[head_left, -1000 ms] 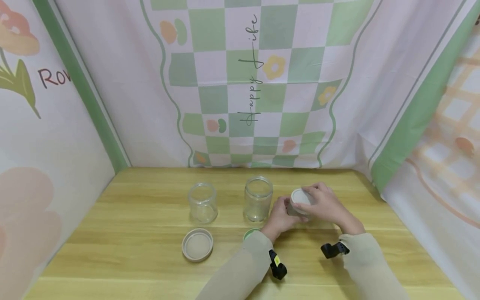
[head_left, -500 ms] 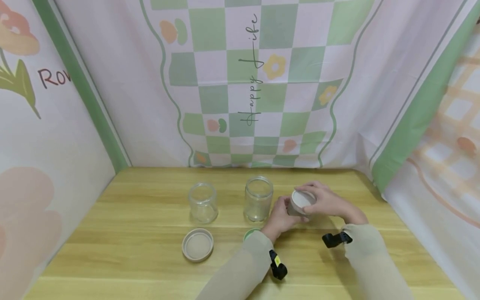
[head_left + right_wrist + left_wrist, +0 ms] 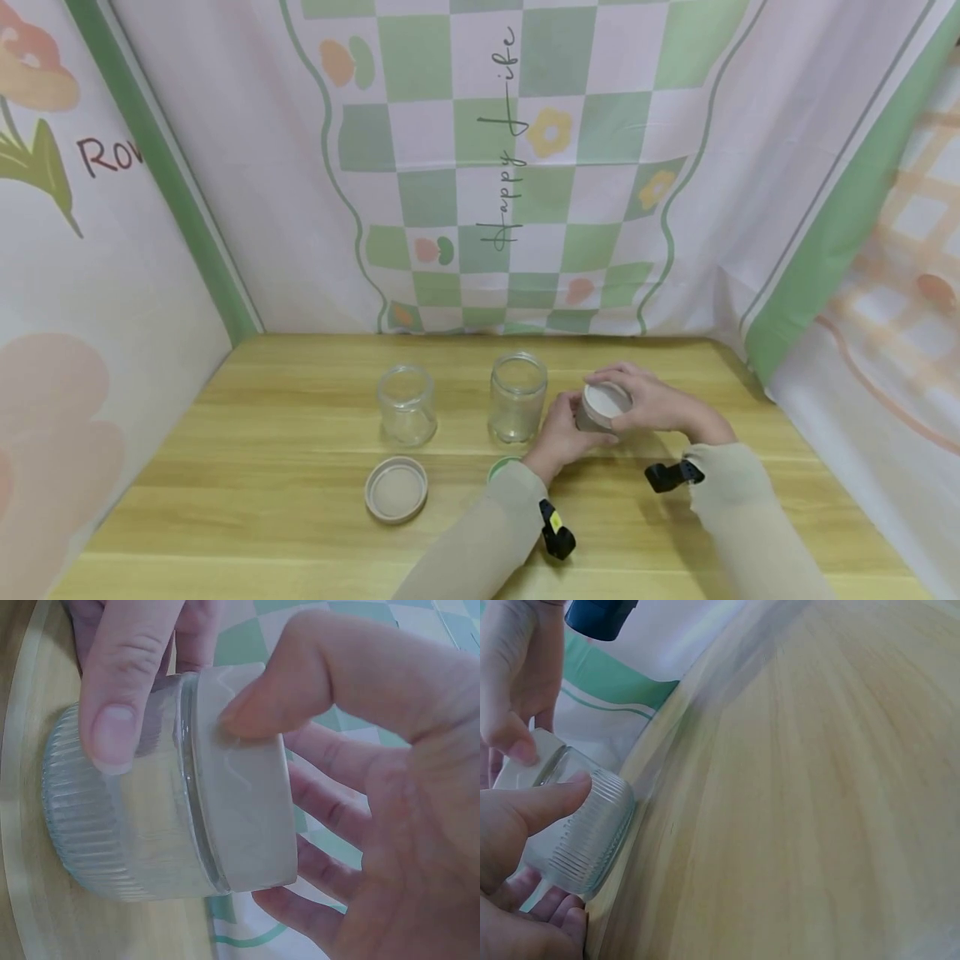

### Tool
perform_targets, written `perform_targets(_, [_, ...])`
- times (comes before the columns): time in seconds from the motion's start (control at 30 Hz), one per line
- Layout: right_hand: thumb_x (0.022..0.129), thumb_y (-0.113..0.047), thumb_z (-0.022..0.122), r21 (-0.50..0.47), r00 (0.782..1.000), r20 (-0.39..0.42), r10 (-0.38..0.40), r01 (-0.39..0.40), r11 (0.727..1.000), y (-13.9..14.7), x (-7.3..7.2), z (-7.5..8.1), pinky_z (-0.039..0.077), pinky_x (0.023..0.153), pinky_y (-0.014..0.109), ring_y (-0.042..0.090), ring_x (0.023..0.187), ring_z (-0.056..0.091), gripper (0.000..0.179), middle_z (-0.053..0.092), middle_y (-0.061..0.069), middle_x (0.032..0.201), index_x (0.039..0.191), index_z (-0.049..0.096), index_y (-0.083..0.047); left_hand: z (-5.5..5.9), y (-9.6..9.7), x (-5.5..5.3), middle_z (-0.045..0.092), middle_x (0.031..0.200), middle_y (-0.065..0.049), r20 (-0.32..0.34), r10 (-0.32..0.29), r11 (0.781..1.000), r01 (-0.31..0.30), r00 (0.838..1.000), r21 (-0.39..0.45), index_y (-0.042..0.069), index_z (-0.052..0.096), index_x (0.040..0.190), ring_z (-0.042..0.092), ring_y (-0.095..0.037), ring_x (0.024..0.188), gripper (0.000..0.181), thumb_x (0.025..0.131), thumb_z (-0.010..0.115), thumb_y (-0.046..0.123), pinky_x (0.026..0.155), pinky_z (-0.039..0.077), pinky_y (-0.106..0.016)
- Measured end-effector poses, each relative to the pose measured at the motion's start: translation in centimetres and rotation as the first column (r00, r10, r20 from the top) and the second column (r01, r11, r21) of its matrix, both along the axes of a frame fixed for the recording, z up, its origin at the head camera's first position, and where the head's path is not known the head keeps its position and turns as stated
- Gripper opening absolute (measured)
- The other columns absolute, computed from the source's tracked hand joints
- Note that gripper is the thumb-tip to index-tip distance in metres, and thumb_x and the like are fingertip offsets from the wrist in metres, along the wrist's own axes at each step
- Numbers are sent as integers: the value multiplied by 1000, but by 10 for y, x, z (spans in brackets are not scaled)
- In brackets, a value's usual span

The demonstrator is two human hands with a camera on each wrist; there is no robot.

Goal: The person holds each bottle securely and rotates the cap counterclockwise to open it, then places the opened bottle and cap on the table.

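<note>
A ribbed clear glass jar with a pale lid on its mouth is between both hands at the right of the table. My left hand grips the glass body, thumb across its side. From the other side my right hand holds the lid by its rim, thumb on the near edge and fingers round the far edge. The lid sits over the rim, with a thin line between it and the glass. In the left wrist view the jar is tilted, its base close to the wooden table.
Two lidless glass jars stand at the back, a shorter jar on the left and a taller jar beside my left hand. A beige lid lies in front of the shorter one. My left sleeve partly hides a green-edged lid.
My right hand has turned on the lid and its forearm has shifted slightly up and right. The left hand keeps its hold on the jar, almost still.
</note>
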State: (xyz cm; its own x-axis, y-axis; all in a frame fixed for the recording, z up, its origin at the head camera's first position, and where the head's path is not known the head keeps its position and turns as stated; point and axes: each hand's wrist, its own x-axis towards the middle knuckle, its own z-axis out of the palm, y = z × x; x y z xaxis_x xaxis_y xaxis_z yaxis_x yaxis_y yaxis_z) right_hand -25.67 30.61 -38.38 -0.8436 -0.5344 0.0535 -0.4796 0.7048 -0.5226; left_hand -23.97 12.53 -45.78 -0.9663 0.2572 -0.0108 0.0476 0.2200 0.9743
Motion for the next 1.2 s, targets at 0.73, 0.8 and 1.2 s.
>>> perform_targets(0.73, [96,-54,62,-50,918,-96,-384,381,923,-12,14,-11,47,88,64,50,114,52,76,51,38,128,134,52,11,-4,2,-2,58,126,0,-30,21,999,-22,999,-36,14,52,130,53,-20,120,69,74,92,23,103,45,-39])
perform_targets(0.8, [93,-62,61,-15,894,-103,-435,436,900,-15,17,-12,47,85,63,50,111,52,82,49,39,127,134,52,9,-4,2,-1,57,126,0,-28,19,999,-20,999,-31,14,52,130,53,-20,120,69,74,92,23,103,45,-39])
perform_targets(1.2, [84,-58,74,14,868,-227,-441,456,890,-25,26,-13,51,72,55,42,91,56,81,52,37,111,121,58,12,-4,2,-1,58,128,-3,-15,22,1000,-22,1000,-13,13,52,131,54,-23,121,70,74,92,22,103,46,-40])
